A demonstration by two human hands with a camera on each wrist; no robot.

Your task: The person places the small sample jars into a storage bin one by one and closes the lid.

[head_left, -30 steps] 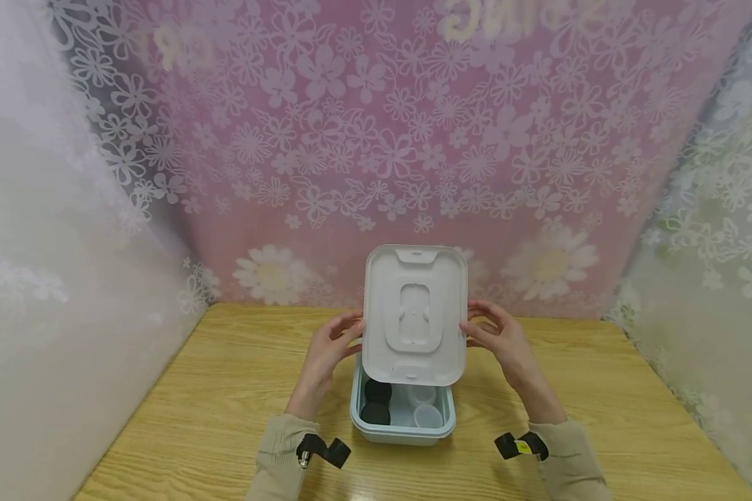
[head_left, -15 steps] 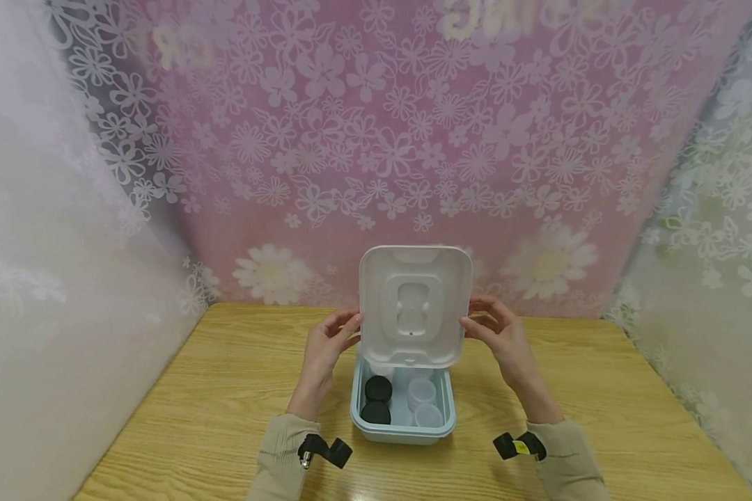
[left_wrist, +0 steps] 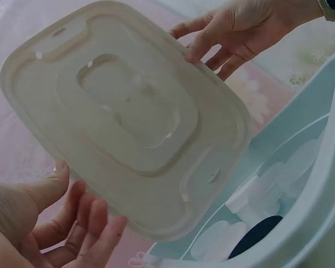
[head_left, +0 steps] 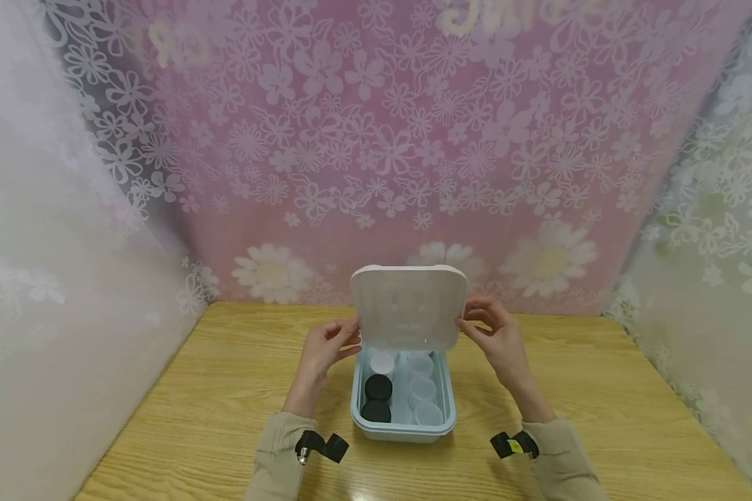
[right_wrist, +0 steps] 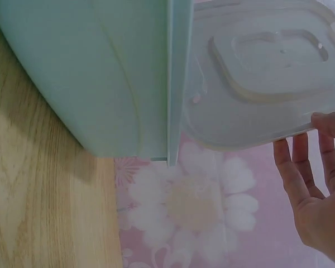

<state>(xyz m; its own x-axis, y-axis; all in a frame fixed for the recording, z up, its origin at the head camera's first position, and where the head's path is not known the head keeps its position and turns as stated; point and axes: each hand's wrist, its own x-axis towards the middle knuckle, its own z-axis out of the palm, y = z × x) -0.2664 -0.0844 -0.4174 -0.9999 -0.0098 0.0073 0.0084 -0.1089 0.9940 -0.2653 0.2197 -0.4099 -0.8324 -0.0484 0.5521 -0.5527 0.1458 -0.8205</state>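
A white rectangular lid (head_left: 409, 306) hangs tilted over the far end of a light blue box (head_left: 404, 433). My left hand (head_left: 316, 353) holds the lid's left edge, thumb towards me and fingers behind. At the opposite edge my right hand (head_left: 504, 348) pinches the lid; the right wrist view shows the thumb on one face and fingertips (right_wrist: 283, 149) under the rim. Inside the box stand small round containers: black ones (head_left: 378, 387) at the near left, a white one (head_left: 382, 364) behind them, and several translucent ones (head_left: 423, 391) along the right. The lid hides the box's far end.
The box stands on a wood-grain table (head_left: 225, 403). A pink flowered curtain (head_left: 313, 153) hangs behind the table, with pale sheets (head_left: 69, 313) at the sides. Dark camera straps (head_left: 322, 446) sit on both wrists.
The lid has tipped: its top edge dropped and its lower edge rose, so it looks much shorter. More of the box's containers now show, including the white one. Both hands kept their hold.
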